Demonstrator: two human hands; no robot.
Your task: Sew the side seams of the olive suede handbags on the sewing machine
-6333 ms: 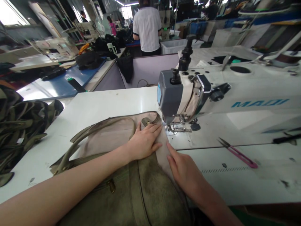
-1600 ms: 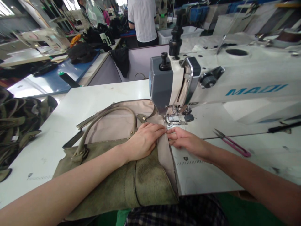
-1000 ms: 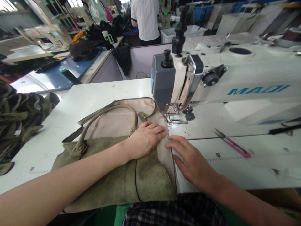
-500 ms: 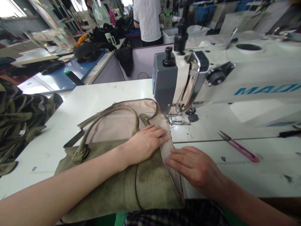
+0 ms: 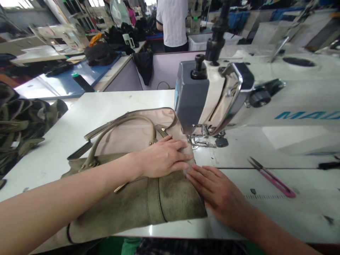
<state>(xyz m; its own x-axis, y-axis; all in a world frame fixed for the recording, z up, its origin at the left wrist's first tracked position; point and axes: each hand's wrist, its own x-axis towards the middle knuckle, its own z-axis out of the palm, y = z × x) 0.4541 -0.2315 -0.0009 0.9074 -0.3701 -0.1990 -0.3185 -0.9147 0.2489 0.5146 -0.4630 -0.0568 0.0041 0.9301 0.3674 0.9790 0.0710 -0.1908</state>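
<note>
Locate bag (image 5: 148,205) flat on desk (image 5: 106,102), near-left of machine (image 5: 191,99), with pale edge at the presser foot (image 5: 200,141). Note left hand (image 5: 163,157) pressed flat on bag, grip wide, clasping nothing. Note right hand (image 5: 216,191) flat just to the right, fingertips touching the edge, grip likewise wide. Read as seam feeding in hand. Next, hold edge flat and aligned; keep fingertips clear of the foot.

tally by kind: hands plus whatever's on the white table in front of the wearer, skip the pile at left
hands: 2 (left hand, right hand)
olive handbag: 1
sewing machine: 1
pink thread snips: 1
black-handled tool: 1
total: 6
</note>
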